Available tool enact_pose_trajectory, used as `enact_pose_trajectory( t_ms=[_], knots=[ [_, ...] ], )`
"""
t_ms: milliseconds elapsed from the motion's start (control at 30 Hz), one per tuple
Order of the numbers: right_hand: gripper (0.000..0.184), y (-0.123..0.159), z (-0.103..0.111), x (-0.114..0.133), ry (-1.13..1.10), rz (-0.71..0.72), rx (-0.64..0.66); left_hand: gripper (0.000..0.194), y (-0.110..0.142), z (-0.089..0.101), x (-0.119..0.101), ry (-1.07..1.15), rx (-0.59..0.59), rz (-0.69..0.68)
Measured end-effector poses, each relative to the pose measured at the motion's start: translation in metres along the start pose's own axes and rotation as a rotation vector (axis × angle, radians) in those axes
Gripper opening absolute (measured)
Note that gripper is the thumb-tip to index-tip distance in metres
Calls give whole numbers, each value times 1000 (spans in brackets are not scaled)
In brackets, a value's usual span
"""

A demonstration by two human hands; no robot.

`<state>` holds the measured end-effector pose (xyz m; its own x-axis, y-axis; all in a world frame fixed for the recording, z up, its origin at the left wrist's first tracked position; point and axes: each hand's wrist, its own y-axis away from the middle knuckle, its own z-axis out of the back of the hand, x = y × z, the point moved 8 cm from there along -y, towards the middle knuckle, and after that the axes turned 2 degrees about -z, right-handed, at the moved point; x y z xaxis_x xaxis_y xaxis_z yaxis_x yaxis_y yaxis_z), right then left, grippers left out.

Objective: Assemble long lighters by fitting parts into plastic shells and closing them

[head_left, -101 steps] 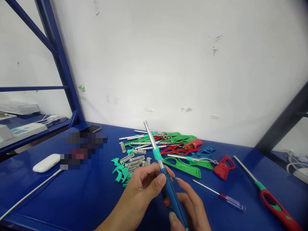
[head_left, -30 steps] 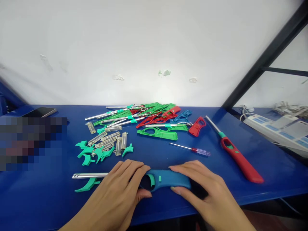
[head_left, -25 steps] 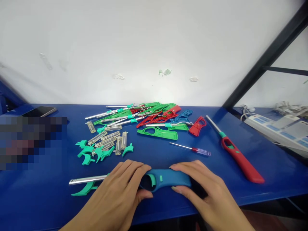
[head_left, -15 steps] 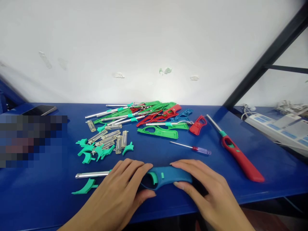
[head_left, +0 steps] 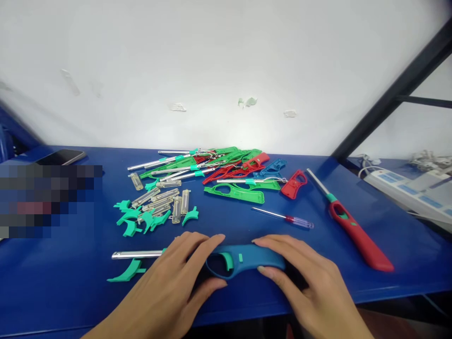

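A blue long-nosed lighter (head_left: 256, 257) with a silver tube and a green trigger lies across the front of the blue table. My left hand (head_left: 176, 278) is closed around its front part, by the trigger loop, and covers where the tube meets the body. The handle's right end is pinched between the thumb and fingers of my right hand (head_left: 305, 273). Just below the tube, left of my left hand, lies a loose green trigger (head_left: 129, 271). A screwdriver (head_left: 284, 217) with a clear purple handle rests beyond my right hand.
A red lighter (head_left: 360, 233) lies at the right. Behind are clear fuel tanks (head_left: 162, 201), several green triggers (head_left: 131, 227), and a pile of metal tubes and coloured shell halves (head_left: 236, 194). A power strip (head_left: 406, 190) sits far right, a phone (head_left: 65, 157) far left.
My view has shifted slightly. My left fingers have eased a little to the left along the lighter, showing more of the trigger loop. My right hand keeps its grip.
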<state>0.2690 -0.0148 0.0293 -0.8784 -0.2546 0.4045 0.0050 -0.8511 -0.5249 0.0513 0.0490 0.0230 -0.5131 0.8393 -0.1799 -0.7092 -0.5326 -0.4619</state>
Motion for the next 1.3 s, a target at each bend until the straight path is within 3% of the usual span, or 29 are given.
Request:
enact_pose_trajectory(
  t_ms=[633,833,1067,1300],
  knots=[
    [26,1,2,3,-136,28,-9,39,1,-3,0,85,28,20],
    [27,-2,9,-3,-190,-43,-35,46,4,-5,1,55,62,32],
    [21,6,19,-36,-79,-279,-231,62,4,-4,4,15,63,65],
    [27,8,10,-39,-4,-298,-266,40,1,-1,-3,76,31,-12]
  ],
)
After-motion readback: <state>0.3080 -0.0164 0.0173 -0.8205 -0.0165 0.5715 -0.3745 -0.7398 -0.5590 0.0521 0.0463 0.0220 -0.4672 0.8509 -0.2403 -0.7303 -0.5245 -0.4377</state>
